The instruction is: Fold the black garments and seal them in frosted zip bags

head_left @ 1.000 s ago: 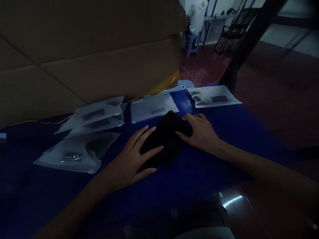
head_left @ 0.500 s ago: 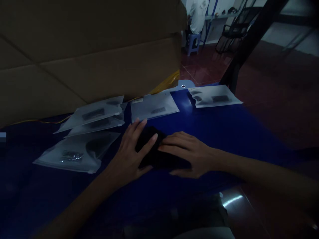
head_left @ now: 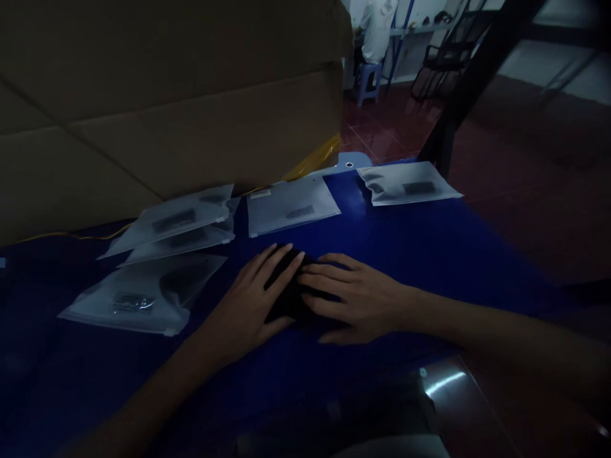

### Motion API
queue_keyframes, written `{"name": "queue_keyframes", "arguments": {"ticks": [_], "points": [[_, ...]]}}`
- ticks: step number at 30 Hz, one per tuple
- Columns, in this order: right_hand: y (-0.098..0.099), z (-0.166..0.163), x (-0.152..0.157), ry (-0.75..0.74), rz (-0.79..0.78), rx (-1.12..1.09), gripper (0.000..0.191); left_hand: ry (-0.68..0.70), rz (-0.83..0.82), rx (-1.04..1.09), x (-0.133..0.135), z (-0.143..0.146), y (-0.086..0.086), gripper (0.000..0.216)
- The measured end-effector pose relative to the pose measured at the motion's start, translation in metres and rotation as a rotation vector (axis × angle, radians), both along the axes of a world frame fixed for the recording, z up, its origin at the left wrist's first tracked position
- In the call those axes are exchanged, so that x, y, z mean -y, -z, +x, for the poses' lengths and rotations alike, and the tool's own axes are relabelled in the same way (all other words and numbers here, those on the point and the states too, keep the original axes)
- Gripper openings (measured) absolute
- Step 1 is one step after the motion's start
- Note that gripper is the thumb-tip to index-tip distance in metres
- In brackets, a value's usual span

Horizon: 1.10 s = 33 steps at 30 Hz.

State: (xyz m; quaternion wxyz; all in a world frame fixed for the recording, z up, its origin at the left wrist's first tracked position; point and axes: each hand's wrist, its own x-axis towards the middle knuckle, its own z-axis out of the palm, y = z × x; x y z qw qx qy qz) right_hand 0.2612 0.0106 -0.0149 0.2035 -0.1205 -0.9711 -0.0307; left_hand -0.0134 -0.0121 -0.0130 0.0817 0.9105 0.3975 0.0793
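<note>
A soft-looking black item (head_left: 289, 298), too dark to make out its kind, lies on the blue tabletop (head_left: 405, 248) beneath both my hands. My left hand (head_left: 260, 292) rests across its left side, open, with the fingers stretched out and spread and the thumb nearer me. From the right, my right hand (head_left: 351, 299) lies over the other side, fingers apart and slightly bent, palm down. The fingertips of the two hands almost meet over the item. Much of its outline is hidden by the hands and the dim light.
Several frosted zip bags with dark contents lie left, including a front bag (head_left: 143, 312) and an upper bag (head_left: 191, 207). Another bag (head_left: 281, 210) is ahead, one more (head_left: 405, 191) at far right. A cardboard box (head_left: 214, 133) stands behind. Beyond, a person (head_left: 377, 32) sits on a stool (head_left: 367, 83).
My left fingers have come down flatter and slightly nearer me on the black item. My right fingers have spread more and shifted slightly left. The view has shifted a little.
</note>
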Motion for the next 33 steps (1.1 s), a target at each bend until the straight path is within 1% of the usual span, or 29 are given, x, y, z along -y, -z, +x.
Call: {"name": "queue_keyframes", "arguments": {"ticks": [2, 4, 8, 9, 12, 17, 19, 21, 24, 28, 30, 33], "points": [[0.001, 0.001, -0.003, 0.091, 0.030, -0.006, 0.040, 0.004, 0.009, 0.000, 0.000, 0.001, 0.000, 0.090], [0.001, 0.002, -0.004, 0.175, 0.020, -0.020, 0.040, 0.014, 0.033, 0.003, -0.001, 0.002, 0.000, 0.091], [-0.001, 0.002, -0.002, 0.279, -0.043, -0.027, 0.065, 0.022, 0.166, -0.023, -0.002, 0.004, 0.002, 0.082], [-0.001, 0.001, -0.001, 0.296, -0.040, -0.018, 0.068, 0.020, 0.199, -0.034, -0.003, 0.004, 0.002, 0.078], [-0.002, 0.001, 0.001, 0.317, 0.019, 0.018, 0.060, 0.009, 0.241, -0.043, -0.002, 0.006, 0.002, 0.073], [-0.004, 0.002, 0.001, 0.313, 0.093, 0.070, 0.049, -0.058, 0.184, 0.040, -0.004, 0.000, 0.002, 0.080], [-0.005, 0.002, 0.000, 0.314, 0.084, 0.074, 0.043, -0.108, 0.140, 0.064, -0.007, -0.005, 0.004, 0.078], [-0.005, 0.003, -0.002, 0.321, 0.035, 0.068, 0.041, -0.165, 0.088, 0.072, -0.012, -0.010, 0.006, 0.074], [-0.005, 0.004, -0.004, 0.283, -0.045, 0.047, 0.041, -0.216, 0.024, 0.071, -0.019, -0.016, 0.011, 0.070], [-0.007, 0.008, -0.005, 0.083, -0.080, 0.069, 0.037, -0.208, -0.037, 0.049, -0.024, -0.018, 0.015, 0.069], [-0.007, 0.009, -0.004, 0.000, -0.034, 0.060, 0.032, -0.204, -0.062, 0.028, -0.024, -0.017, 0.015, 0.069], [-0.006, 0.008, -0.002, -0.031, 0.097, -0.005, 0.025, -0.196, -0.052, 0.022, -0.023, -0.016, 0.012, 0.071]]}}
